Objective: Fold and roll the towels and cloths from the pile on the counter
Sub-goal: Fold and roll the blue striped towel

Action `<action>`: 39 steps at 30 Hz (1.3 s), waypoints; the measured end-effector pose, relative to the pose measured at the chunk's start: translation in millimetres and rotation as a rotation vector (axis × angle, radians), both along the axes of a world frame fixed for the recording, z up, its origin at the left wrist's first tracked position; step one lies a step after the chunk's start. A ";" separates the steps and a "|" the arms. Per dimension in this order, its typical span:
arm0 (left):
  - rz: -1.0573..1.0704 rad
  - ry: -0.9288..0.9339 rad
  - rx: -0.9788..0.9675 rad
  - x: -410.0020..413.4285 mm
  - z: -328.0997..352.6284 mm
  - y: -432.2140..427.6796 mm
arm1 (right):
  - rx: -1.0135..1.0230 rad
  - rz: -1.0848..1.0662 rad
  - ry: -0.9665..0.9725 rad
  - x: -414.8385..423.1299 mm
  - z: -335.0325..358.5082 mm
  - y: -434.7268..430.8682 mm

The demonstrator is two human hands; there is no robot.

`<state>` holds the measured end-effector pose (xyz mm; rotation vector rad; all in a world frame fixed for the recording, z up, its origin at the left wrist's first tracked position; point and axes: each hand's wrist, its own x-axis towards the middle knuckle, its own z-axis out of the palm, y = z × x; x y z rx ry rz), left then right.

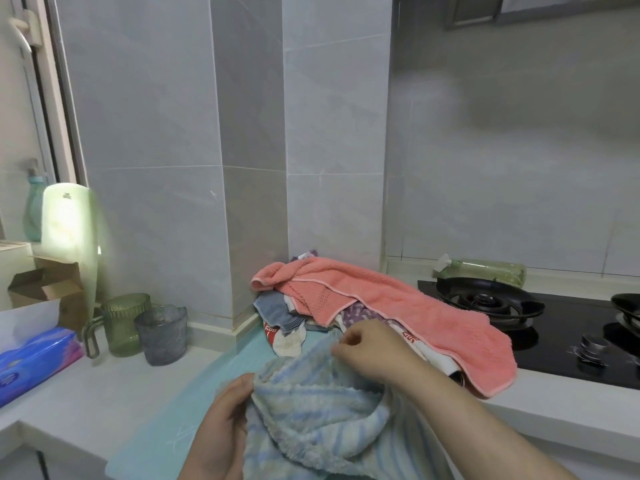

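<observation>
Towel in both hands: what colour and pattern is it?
Pale blue-and-cream stripes on the towel; head view.

Pale tabletop point(104, 393) is bearing clutter
A teal mat point(214, 386), the cloth pile point(381, 303), a green cup point(124, 323) and a grey cup point(162, 336) are sitting on it

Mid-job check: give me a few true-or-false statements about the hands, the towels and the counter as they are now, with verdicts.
1. The left hand and the right hand both have a grip on the blue striped towel. True.
2. The coral towel lies on top of the pile. True.
3. The green mug stands beside the gas burner. False: it stands left of the pile, next to the grey cup.
4. The plastic bottle behind the gas burner stands upright. False: it lies on its side.
</observation>
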<state>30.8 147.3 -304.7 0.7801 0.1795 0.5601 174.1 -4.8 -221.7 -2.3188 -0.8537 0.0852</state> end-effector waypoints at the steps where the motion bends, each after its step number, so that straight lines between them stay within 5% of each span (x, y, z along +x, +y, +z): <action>1: 0.003 0.000 -0.002 -0.1 0.2 0.1 | -0.103 0.002 -0.020 0.0 -1.0 5.6; 6: 0.004 -0.022 0.065 -5.9 4.2 3.7 | -0.359 -0.040 -0.193 17.4 -6.2 27.0; 12: 0.080 -0.067 0.280 -37.4 46.0 21.5 | -0.120 -0.179 -0.231 54.6 34.3 -7.5; 17: 0.286 0.124 0.634 -44.2 95.5 54.6 | -0.003 -0.287 -0.237 73.1 76.6 -40.6; 23: 0.435 0.128 0.761 -27.9 149.9 53.7 | 0.102 -0.335 -0.255 71.8 113.3 -52.3; 32: 0.486 -0.011 0.598 -11.1 201.5 47.2 | -0.206 0.023 0.369 36.5 118.4 -73.9; 36: 0.452 -0.037 0.547 -8.9 209.7 42.1 | -0.411 0.161 0.391 26.5 90.8 -74.3; 39: 0.432 -0.008 0.567 -8.9 212.2 37.2 | -0.340 0.149 0.288 21.2 70.7 -65.8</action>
